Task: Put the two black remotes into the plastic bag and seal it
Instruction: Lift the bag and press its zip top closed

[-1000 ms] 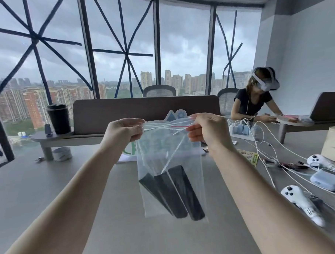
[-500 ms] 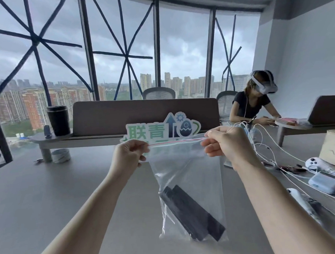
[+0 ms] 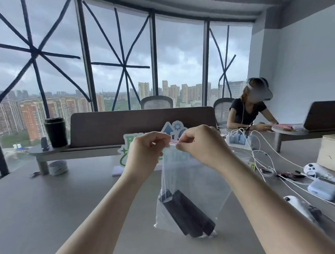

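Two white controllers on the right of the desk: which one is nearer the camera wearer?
The lower white controller, at the desk's near right edge beside the right forearm. The other white controller lies farther back, beyond the pale blue case.

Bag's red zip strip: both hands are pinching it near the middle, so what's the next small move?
Probably slide the right hand along the red zip strip toward the bag's right corner, pressing as it goes. Both remotes already sit at the bottom, and the left hand pinches the strip right beside it, so the outer stretch may still be open.
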### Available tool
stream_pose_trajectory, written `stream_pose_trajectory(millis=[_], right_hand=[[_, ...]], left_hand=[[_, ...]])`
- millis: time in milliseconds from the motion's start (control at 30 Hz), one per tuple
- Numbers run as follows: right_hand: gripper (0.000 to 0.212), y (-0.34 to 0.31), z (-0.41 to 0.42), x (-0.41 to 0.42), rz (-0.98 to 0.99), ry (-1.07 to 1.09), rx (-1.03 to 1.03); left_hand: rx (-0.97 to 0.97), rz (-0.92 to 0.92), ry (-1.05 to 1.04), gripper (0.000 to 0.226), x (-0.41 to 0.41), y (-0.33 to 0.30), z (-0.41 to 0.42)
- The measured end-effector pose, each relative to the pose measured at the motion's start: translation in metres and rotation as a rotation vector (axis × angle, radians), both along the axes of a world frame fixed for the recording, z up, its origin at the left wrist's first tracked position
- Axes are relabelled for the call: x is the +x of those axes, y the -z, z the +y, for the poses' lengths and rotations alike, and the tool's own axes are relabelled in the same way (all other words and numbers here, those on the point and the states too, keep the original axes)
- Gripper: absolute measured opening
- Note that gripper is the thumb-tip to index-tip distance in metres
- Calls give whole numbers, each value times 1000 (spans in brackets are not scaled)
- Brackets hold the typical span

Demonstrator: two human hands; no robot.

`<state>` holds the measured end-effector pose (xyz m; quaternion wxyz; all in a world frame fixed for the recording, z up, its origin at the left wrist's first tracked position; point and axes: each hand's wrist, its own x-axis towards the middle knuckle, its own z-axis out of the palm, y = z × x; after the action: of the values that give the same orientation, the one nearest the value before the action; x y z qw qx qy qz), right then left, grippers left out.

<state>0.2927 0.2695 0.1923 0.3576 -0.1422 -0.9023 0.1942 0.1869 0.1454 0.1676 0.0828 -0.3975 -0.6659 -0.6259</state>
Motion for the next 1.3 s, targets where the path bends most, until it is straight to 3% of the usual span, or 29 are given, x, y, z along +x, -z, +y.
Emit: stream_pose_trajectory(millis=[267, 533, 767, 1033, 1300], right_hand=[[13, -2, 6, -4, -58, -43, -66], [13, -17, 8, -11, -124, -146, -104], [16, -16, 4, -15, -119, -97, 37], [16, -7, -8, -14, -131, -14, 161], [20, 8, -4, -1, -172, 77, 240]], left_hand=[[-16, -146, 78, 20, 0, 11, -2], [-50, -104, 110, 21, 2, 2, -1], [-22, -79, 97, 29, 0, 0, 1], [74, -94, 14, 22, 2, 7, 9], [194, -205, -103, 28, -19, 20, -1]])
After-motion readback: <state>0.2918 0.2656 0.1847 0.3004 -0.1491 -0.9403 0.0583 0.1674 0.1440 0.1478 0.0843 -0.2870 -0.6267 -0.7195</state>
